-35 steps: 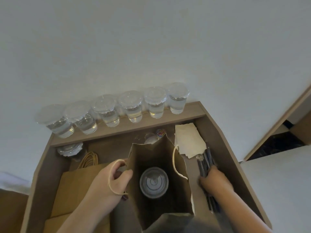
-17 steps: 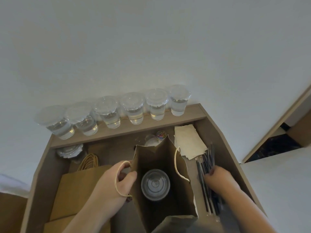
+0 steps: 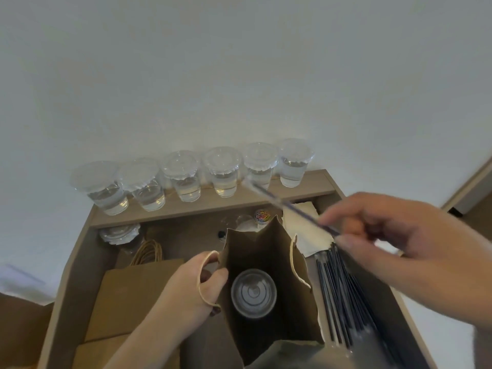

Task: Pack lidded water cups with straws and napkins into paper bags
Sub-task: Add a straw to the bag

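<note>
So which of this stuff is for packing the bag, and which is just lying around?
For the job: open bag, lidded cup inside, straw in right hand, napkins, shelf cups.
Lying about: colourful little thing, small dark object.

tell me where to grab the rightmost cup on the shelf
The rightmost cup stands upright, a neighbour cup close on its left, the room wall behind. So probably grip its clear side just under the lid, coming from the front right.
</note>
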Available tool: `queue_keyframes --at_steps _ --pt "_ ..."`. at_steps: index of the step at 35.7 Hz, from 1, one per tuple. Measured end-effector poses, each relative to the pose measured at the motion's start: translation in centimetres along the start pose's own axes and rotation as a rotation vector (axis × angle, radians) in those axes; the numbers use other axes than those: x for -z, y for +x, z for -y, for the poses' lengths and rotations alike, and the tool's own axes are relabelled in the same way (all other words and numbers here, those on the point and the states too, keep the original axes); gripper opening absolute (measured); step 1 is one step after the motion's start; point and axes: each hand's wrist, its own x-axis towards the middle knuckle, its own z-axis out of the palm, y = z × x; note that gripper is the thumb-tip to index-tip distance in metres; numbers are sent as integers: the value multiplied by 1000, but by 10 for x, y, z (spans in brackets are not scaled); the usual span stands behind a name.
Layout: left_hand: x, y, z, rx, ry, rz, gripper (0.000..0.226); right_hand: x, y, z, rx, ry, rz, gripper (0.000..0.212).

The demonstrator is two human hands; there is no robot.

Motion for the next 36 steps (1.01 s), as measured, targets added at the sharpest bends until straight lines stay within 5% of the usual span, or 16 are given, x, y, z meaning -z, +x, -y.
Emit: queue_keyframes --at_steps 4,8,13,21,27,36 --pt "2 -2 -5 -22 -24 21 10 -7 36 22 -53 -382 273 25" --pt "5 -5 -6 -45 -23 5 12 2 66 33 -173 -431 576 26" --pt "4 -8 -5 -41 -52 -5 9 -26 105 28 -303 -653 656 24" --pt "2 -6 -3 -43 -34 -14 7 -40 132 6 -228 -602 425 57" --pt "3 -4 2 -34 5 -113 4 -13 137 -19 -73 -242 -160 39" --pt "-3 1 -3 -43 20 -112 10 -10 120 -54 -23 28 -216 34"
